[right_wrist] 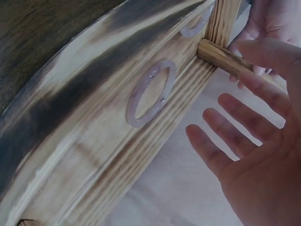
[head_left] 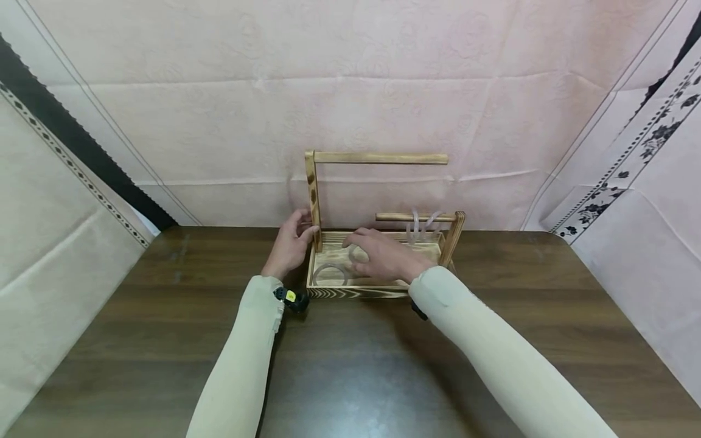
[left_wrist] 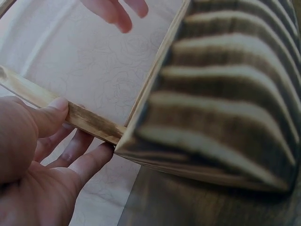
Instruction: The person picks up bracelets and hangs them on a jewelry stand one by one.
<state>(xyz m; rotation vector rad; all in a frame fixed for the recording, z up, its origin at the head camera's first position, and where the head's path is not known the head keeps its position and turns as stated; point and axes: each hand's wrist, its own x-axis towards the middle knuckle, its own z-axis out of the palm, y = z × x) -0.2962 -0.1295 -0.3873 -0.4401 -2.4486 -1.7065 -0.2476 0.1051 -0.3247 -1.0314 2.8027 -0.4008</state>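
Observation:
A light wooden display rack has a shallow tray (head_left: 358,292), a tall left post (head_left: 313,191) with a long crossbar (head_left: 383,158), and a shorter right post (head_left: 452,238) with a low bar (head_left: 391,216). My left hand (head_left: 290,248) pinches the tall post near its foot between thumb and fingers. Over the tray, my right hand (head_left: 386,255) hovers palm down, its fingers spread and holding nothing. Beneath it lies a pale translucent bangle (right_wrist: 133,101); another bangle (head_left: 331,265) lies in the tray's front left corner. Pale bangles (head_left: 416,226) hang on the low bar.
The rack stands at the far edge of a dark brown wooden table (head_left: 219,316). Behind it hangs a pale pink cloth (head_left: 350,115). White cloths with dark floral trim (head_left: 594,210) border the sides. A dark band (head_left: 93,140) shows at the left.

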